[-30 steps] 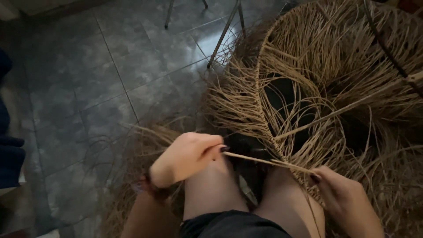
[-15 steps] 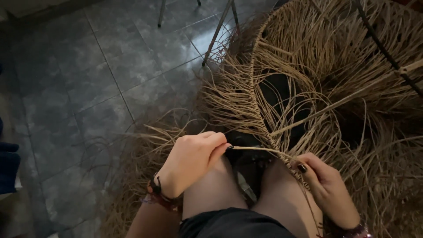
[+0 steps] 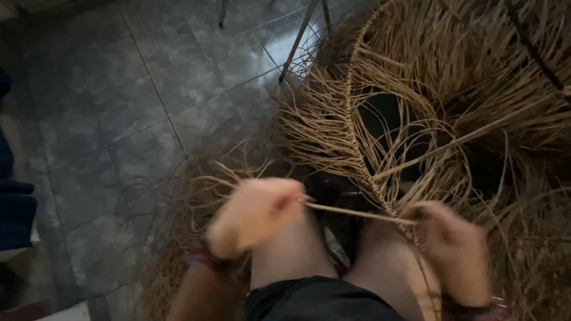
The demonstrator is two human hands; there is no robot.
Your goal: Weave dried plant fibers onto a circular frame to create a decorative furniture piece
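Over the dark tiled floor (image 3: 119, 119), we note both hands now blurred, the left hand (image 3: 256, 217) at 9 o'clock and right hand (image 3: 449, 249) at 3 o'clock, each pinched on the fibre strand (image 3: 357, 213) now stretched taut beside the woven frame (image 3: 357, 119), closer than before.

A home weaving spot on a tiled floor

Grey stone-look floor tiles (image 3: 137, 113), thin metal furniture legs (image 3: 297, 35) and heaps of loose tan straw fibre (image 3: 476, 77) around a half-woven piece suggest handcraft done indoors.
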